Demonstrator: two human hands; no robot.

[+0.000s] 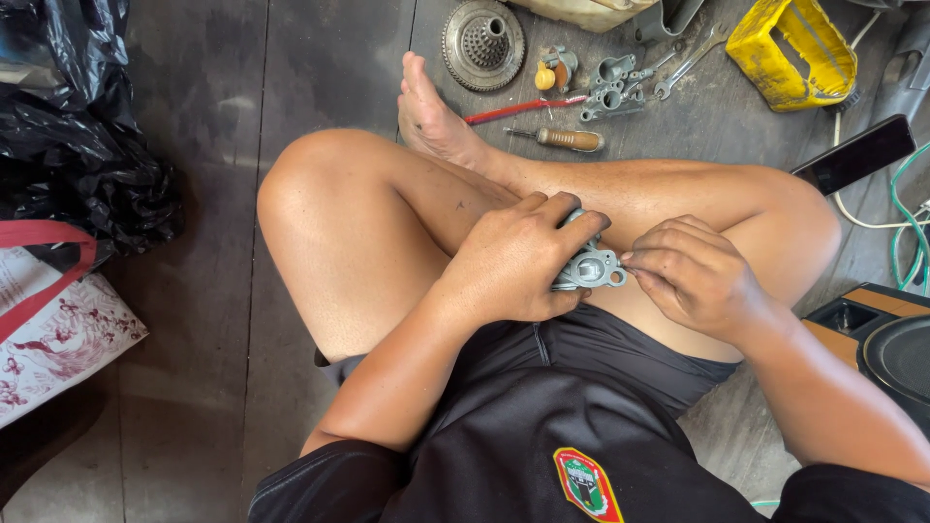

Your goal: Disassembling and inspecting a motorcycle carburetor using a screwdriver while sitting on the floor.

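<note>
I sit cross-legged on a dark floor. My left hand [523, 257] wraps around a small grey cast-metal engine part [589, 268], held over my lap. My right hand [693, 274] is right beside it, fingertips pinched together at the part's right end, touching it; whatever they pinch is too small to see. Most of the part is hidden under my left fingers.
On the floor beyond my foot lie a round toothed metal disc [483, 43], a red-handled tool [518, 109], a wooden-handled screwdriver [567, 139], grey metal parts [612, 92], a spanner [690, 64] and a yellow container [792, 53]. A dark phone [854, 155] and cables lie right; black plastic bag [73, 145] left.
</note>
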